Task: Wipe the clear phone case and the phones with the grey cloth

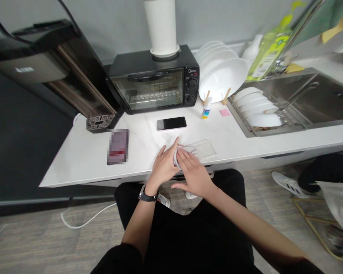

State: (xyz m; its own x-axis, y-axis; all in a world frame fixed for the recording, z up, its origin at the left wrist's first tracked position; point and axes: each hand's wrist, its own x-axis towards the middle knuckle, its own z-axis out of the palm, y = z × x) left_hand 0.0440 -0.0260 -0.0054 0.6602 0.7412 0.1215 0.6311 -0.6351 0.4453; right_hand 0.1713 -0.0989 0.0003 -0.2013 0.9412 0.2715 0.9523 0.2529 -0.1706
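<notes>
Nearest, a round metal wristwatch with a dark strap (148, 195) sat on the wrist of the person's left hand (165, 164), which was on the near side of the black-screened rectangular smartphone (171, 123). At least two of that hand's digits stood raised and apart; whether the others pinched anything could not be told. The right hand (194, 174), nearer than the phone's right end, had its fingers straight and close together, laid flat, with the thumb held well away. Between the two hands, touching both, was a small crumpled whitish cloth (175, 159), mostly covered by the right fingers and also on the phone's near side. Just beyond those fingertips, near and to the right of the phone, lay a clear rectangular plastic case (205, 149). A flat purplish-grey item with a red band (118, 141), its surface pixelated, lay to the phone's left. Right of the phone and slightly farther off stood a small white spray bottle with a blue and yellow label (206, 109), and past that a pink paper note (225, 112). Beyond the phone stood a black toaster oven with a glass door (157, 91), topped by a ribbed white pot (162, 28).
</notes>
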